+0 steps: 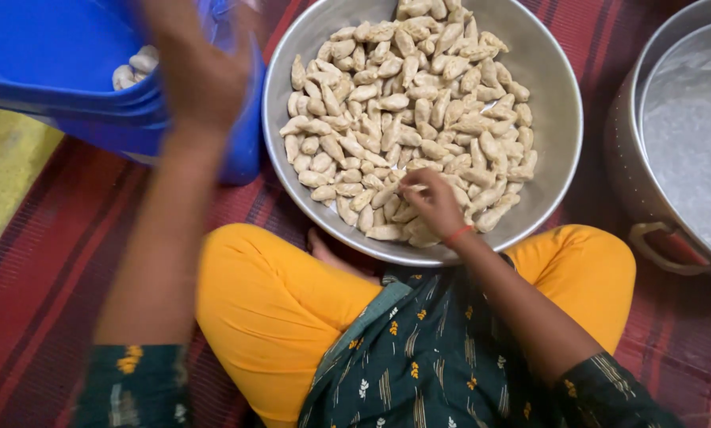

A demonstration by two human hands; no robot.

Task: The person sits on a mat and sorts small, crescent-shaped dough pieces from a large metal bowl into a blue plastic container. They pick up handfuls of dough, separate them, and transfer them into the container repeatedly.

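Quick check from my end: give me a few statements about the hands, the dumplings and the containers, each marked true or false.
1. The right hand rests on the dumplings in the metal bowl. True.
2. The left hand is in the metal bowl. False: it is at the blue tub, blurred.
3. The blue tub is empty. False: a few pale pieces show inside.
4. A metal pot stands on the right-hand side, beside the bowl. True.
5. The bowl sits on a bare wooden table. False: it rests by the person's knees on a red striped mat.
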